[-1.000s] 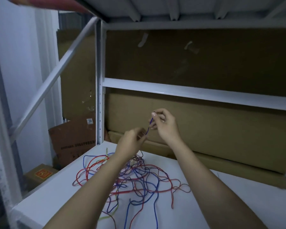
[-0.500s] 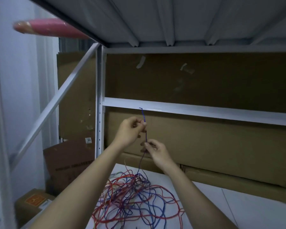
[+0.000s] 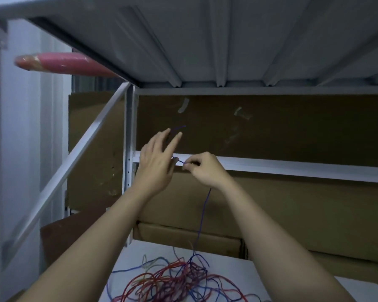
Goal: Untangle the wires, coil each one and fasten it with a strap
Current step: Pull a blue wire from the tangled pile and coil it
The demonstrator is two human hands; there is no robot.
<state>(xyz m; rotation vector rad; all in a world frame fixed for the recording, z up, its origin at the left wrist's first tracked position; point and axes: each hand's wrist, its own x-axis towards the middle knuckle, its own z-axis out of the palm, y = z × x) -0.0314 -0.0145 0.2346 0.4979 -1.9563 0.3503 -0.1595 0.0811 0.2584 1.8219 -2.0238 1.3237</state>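
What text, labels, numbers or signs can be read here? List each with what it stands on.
None can be read in this view.
The cardboard sheets behind the shelf rail show only bare tape scraps, no print.
The brown box at lower left shows no legible print.
The pink roll is blurred and shows no lettering.

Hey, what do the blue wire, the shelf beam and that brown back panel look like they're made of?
Blue wire: thin, limp, probably plastic-insulated; it hangs in a loose curve. Shelf beam: likely white-painted metal, smooth and straight-edged. Back panel: cardboard, matte brown with tape scraps.
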